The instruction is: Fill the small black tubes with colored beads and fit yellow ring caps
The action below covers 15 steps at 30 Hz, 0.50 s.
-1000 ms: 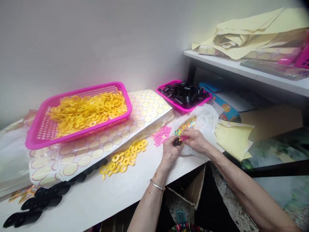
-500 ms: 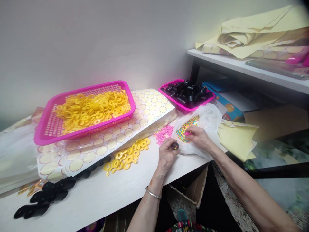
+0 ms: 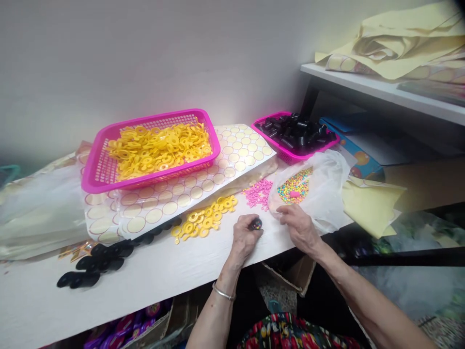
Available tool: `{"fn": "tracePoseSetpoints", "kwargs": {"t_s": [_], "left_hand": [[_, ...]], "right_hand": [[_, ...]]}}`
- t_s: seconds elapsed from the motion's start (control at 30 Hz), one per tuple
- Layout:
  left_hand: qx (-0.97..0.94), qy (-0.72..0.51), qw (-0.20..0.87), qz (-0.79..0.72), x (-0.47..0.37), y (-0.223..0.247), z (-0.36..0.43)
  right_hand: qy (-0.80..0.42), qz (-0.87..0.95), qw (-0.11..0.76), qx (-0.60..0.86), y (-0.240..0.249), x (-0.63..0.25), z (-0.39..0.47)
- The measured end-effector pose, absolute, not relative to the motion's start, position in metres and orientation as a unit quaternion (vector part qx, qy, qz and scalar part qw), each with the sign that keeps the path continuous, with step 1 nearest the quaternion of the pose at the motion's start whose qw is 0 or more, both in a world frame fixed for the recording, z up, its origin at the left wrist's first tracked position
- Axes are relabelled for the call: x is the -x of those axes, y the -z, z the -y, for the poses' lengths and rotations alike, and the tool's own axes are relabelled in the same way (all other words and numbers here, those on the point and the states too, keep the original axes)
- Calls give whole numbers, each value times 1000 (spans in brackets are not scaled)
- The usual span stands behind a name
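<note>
My left hand (image 3: 244,237) is closed around a small black cylindrical cup (image 3: 256,224), its open end facing up with a few coloured beads showing inside. My right hand (image 3: 300,225) is at the near edge of a clear plastic bag (image 3: 327,179), fingers loosely bent and apart, with nothing visible in them. In the bag's opening lies a pile of multicoloured round beads (image 3: 296,182). A small pink cylinder (image 3: 295,194) rests on these beads. Left of the bag, small pink pieces (image 3: 258,193) are heaped on the white table (image 3: 203,261).
Yellow ring-shaped pieces (image 3: 205,218) lie on the table, and more fill a pink basket (image 3: 90,169) on circle-printed sheets (image 3: 170,208). Black cylinders fill another pink basket (image 3: 286,156). Black pieces (image 3: 98,264) line the table's left. A shelf (image 3: 363,83) overhangs the right.
The pink cylinder has left my right hand and lies on the beads. My right hand has drawn back to the bag's near edge. The view has shifted; my left hand keeps the black cup.
</note>
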<state>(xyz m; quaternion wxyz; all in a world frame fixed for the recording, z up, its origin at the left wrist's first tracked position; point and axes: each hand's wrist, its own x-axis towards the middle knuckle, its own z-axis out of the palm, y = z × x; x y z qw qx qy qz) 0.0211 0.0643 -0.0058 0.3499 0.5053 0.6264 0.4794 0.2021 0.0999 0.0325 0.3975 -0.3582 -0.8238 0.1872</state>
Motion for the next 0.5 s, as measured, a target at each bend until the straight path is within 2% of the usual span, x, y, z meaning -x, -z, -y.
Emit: {"fn": "tracePoseSetpoints", "kwargs": {"t_s": [0.23, 0.33, 0.4, 0.5], "left_hand": [[-516, -476, 354, -618, -19, 10, -58], [-523, -476, 346, -616, -19, 13, -57], [-535, -470, 337, -615, -19, 15, -57], [-551, -464, 324, -614, -18, 16, -59]], "right_hand": [[-245, 778, 441, 375, -15, -196, -56], [-207, 773, 455, 392, -16, -199, -58], [-140, 782, 432, 426, -21, -202, -71], [-42, 799, 315, 510, -32, -206, -109]]}}
